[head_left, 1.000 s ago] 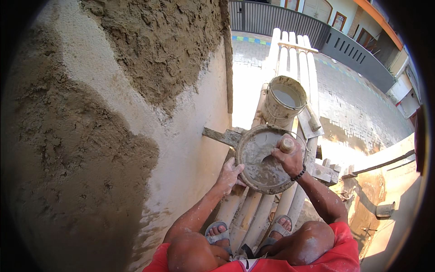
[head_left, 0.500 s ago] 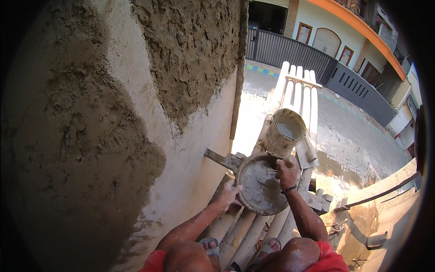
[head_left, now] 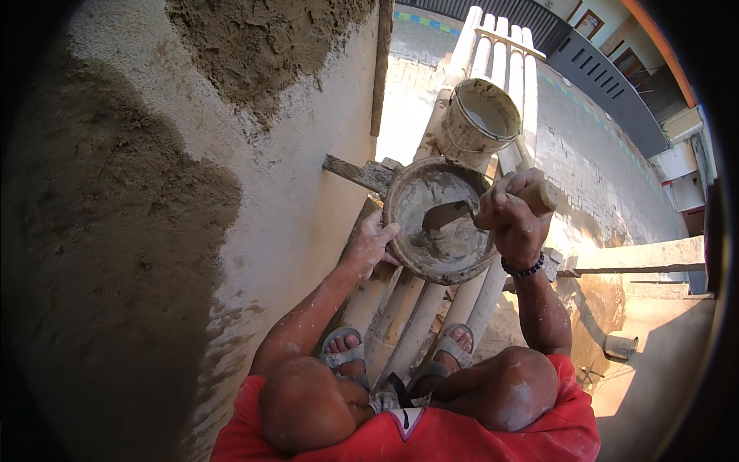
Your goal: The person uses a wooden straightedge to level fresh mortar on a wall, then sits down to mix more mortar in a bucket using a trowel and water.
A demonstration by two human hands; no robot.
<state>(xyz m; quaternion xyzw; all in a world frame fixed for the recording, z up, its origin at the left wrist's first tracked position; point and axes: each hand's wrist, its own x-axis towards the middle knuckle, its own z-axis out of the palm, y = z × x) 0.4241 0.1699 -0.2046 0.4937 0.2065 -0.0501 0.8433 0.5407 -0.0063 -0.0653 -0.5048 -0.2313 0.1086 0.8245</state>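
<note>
My left hand (head_left: 371, 245) grips the left rim of a round basin (head_left: 440, 277), thumb over the edge. Wet grey mortar (head_left: 459, 248) lies inside it. My right hand (head_left: 520, 223) is closed around the thick handle of a trowel (head_left: 445, 215); its blade is in the basin, partly in the mortar. Just beyond the basin stands a mortar-stained bucket (head_left: 456, 132) with greyish water in it.
Bamboo poles (head_left: 419, 327) form the narrow platform under my sandalled feet. A wall (head_left: 296, 185) with patches of rough wet plaster (head_left: 146, 177) rises on the left. A wooden board (head_left: 358, 173) juts out beside the basin. Paved street (head_left: 577, 154) lies below, right.
My right hand has lifted and moved right, and the trowel blade now shows above the mortar. The left hand keeps its grip on the rim. My view has tilted down.
</note>
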